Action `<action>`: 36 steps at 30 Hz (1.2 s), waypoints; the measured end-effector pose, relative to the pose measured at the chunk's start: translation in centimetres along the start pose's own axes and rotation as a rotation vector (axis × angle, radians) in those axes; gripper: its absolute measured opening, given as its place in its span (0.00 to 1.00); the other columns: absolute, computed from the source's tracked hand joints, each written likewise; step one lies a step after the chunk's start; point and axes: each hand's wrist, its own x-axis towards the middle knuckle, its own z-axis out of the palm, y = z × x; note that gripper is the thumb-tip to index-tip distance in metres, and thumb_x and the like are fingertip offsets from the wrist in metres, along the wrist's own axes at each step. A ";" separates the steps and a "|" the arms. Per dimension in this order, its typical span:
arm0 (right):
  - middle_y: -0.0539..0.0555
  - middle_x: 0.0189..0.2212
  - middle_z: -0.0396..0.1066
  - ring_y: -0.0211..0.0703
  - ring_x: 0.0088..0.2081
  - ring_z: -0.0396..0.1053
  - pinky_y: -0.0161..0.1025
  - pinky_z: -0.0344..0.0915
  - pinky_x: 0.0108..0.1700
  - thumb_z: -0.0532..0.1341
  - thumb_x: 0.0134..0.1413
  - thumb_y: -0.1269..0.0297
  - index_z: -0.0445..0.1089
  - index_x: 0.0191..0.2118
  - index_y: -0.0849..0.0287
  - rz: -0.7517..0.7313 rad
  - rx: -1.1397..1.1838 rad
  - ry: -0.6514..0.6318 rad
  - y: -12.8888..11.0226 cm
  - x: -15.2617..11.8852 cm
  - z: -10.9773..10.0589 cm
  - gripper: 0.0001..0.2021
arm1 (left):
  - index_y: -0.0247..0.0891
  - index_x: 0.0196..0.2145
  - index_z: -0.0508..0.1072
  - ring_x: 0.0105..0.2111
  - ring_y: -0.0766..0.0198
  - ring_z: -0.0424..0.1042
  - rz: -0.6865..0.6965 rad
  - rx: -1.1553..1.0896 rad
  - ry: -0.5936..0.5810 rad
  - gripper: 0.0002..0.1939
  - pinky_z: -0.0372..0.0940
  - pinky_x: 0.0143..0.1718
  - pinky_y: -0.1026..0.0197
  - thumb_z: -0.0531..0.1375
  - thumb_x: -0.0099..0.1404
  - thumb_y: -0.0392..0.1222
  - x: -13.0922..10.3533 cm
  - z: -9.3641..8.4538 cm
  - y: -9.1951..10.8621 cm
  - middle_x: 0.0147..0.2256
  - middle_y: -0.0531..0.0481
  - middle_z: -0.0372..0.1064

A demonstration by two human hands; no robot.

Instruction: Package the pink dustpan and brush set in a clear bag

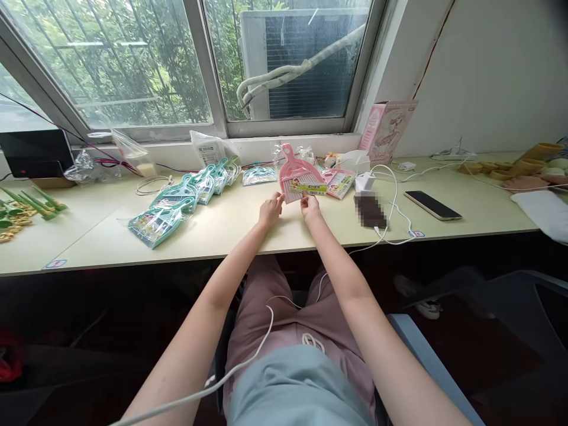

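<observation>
Pink dustpan (296, 173) is held up on its edge at the middle of the counter (231, 228), with its handle pointing to 12 o'clock, toward the window (133, 65). A paper label (308, 188) runs across its lower edge. The left hand (270, 210) is closed on the lower left corner of the dustpan. The right hand (309, 206) is pinched on the label at the lower right. Both hands are gripping, not open.

At 9 o'clock from the dustpan, a row of green dustpans (186, 198) is laid out, each one in a clear bag with a label, so these look finished. At 3 o'clock, just beside the pink one in the hands, another pink dustpan (339, 182) is lying flat with its label on. The one in the hands has no bag that can be seen, so it is judged to be only partly done. A few small bags (210, 148) are kept by the window sill at 11 o'clock.

A black phone (432, 205) is lying further off at 3 o'clock, and white cables (390, 195) are spread between it and the dustpans. A pink box (387, 127) is leaned on the wall at 2 o'clock.
</observation>
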 end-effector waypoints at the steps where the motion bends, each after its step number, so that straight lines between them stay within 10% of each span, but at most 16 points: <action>1: 0.42 0.23 0.63 0.26 0.21 0.58 0.21 0.59 0.19 0.61 0.46 0.79 0.57 0.26 0.56 0.007 0.001 -0.009 0.1 0.1 0.0 0.13 | 0.42 0.41 0.67 0.26 0.59 0.70 -0.015 0.012 0.017 0.18 0.56 0.32 0.61 0.43 0.75 0.52 0.0 -0.1 0.1 0.22 0.52 0.68; 12: 0.43 0.25 0.66 0.26 0.21 0.59 0.22 0.58 0.17 0.67 0.37 0.79 0.60 0.29 0.56 0.036 0.031 -0.076 0.5 0.5 -0.1 0.16 | 0.42 0.33 0.65 0.19 0.65 0.63 -0.053 -0.202 0.107 0.18 0.57 0.30 0.63 0.41 0.73 0.46 0.7 -0.4 -0.6 0.18 0.56 0.62; 21: 0.43 0.28 0.68 0.26 0.29 0.67 0.21 0.66 0.27 0.59 0.41 0.81 0.60 0.29 0.56 -0.017 0.128 0.061 0.2 1.3 -0.2 0.12 | 0.41 0.31 0.70 0.24 0.60 0.67 0.147 0.090 -0.009 0.13 0.55 0.31 0.60 0.49 0.70 0.42 -0.4 -0.2 0.9 0.22 0.50 0.67; 28: 0.45 0.33 0.73 0.31 0.37 0.73 0.26 0.70 0.35 0.63 0.46 0.71 0.66 0.35 0.54 -0.159 0.036 -0.163 -0.1 0.9 -0.5 0.09 | 0.38 0.22 0.70 0.24 0.62 0.69 0.086 -0.112 -0.059 0.30 0.61 0.34 0.61 0.43 0.73 0.57 -0.1 -0.5 0.4 0.18 0.50 0.64; 33: 0.46 0.36 0.75 0.31 0.36 0.73 0.26 0.70 0.36 0.63 0.47 0.72 0.67 0.37 0.55 -0.171 0.038 -0.238 0.1 0.5 -0.6 0.10 | 0.40 0.52 0.66 0.47 0.58 0.71 -0.021 -0.266 0.316 0.26 0.64 0.47 0.57 0.53 0.68 0.63 1.1 0.5 -0.6 0.49 0.42 0.70; 36: 0.45 0.34 0.75 0.31 0.35 0.72 0.26 0.69 0.36 0.63 0.46 0.74 0.68 0.39 0.55 -0.137 -0.005 -0.306 0.3 0.2 -0.6 0.12 | 0.46 0.66 0.47 0.57 0.55 0.66 0.086 -0.525 0.284 0.42 0.63 0.55 0.54 0.61 0.63 0.61 1.5 1.3 -0.7 0.63 0.38 0.56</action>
